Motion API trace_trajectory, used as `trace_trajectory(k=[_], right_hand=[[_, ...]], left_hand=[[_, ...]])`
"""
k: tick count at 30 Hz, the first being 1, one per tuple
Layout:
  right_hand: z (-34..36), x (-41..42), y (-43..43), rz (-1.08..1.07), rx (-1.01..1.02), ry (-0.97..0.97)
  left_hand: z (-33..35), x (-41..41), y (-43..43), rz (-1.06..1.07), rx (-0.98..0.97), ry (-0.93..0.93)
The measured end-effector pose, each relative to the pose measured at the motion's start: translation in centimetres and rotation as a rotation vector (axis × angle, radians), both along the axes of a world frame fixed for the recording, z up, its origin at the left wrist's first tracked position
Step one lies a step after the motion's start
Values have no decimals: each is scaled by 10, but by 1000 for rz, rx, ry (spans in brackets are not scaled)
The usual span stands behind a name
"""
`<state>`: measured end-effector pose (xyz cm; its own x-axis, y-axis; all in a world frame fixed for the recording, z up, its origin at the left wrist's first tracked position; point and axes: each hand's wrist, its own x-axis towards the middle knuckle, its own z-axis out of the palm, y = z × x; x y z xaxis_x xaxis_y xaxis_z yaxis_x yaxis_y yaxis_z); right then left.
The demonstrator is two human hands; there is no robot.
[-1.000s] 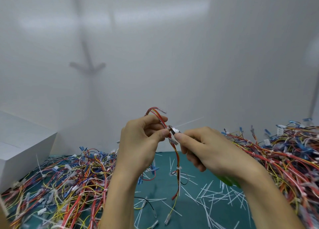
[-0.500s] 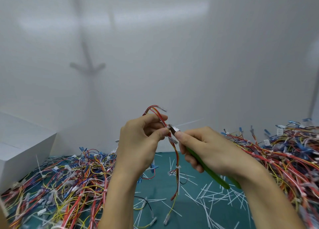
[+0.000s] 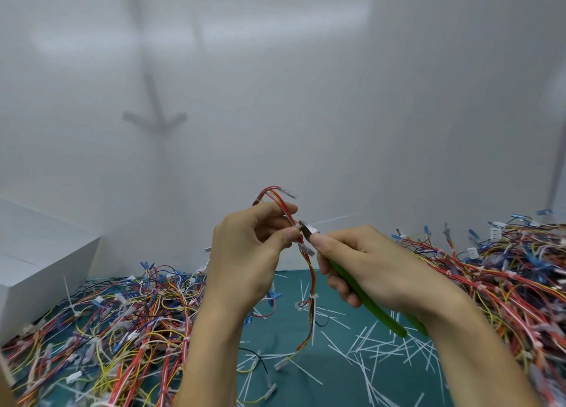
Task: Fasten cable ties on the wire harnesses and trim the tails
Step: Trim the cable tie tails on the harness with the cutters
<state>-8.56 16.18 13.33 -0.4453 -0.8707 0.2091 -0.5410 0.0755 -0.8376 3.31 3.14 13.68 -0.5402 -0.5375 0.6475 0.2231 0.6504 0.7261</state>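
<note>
The fingers (image 3: pixel 286 233) of the left hand (image 3: pixel 248 259) are pressed together, thumb against forefinger, pinching a red, orange and yellow wire harness (image 3: pixel 309 271) raised above the desk (image 3: pixel 306 385). The right hand (image 3: pixel 367 268) is closed around the green handles of a pair of flush cutters (image 3: pixel 364 296); the metal nose of the tool touches the harness just beside the left thumb tip. A thin white cable tie tail (image 3: pixel 337 218) projects from that spot to the right and slightly upward. The harness loops above the left hand and hangs down between the two hands to a white connector lying on the teal desk surface. Cut white tie tails (image 3: pixel 367 345) are scattered on the desk under the right hand. Heaps of multicoloured harnesses lie at the left (image 3: pixel 107 330) and at the right (image 3: pixel 505 278). A white box (image 3: pixel 36 262) stands at the far left. No brand, label or writing can be read.
</note>
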Motion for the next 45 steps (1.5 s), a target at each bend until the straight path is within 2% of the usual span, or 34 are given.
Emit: trace_trajectory(k=[7,13,20,28,32,37,40,45], right_hand=[[1,1,2,20,9,-38],[9,1,0,-11,-141,-285],[6,-4,2,-100,-239,-129],[3,-3,2,-83,-129,8],[3,-1,-4,-115,-251,-54],[0,-4,-9,-193,-389,-61],[-4,-8,-11,-239,-412,-54],[-8,-11,-16,-306,-446,-71]], left_hand=[[-1,-2,0,-11,9,-5],[-3,-7,2,-82,105,7],[-4,-7,4,-157,251,-39],[-4,-4,2,-215,439,42],[-5,-4,2,-242,371,-128],[-9,-4,5,-435,198,-440],[-11,-5,5,-452,171,-434],[-10,-7,5,-448,260,-301]])
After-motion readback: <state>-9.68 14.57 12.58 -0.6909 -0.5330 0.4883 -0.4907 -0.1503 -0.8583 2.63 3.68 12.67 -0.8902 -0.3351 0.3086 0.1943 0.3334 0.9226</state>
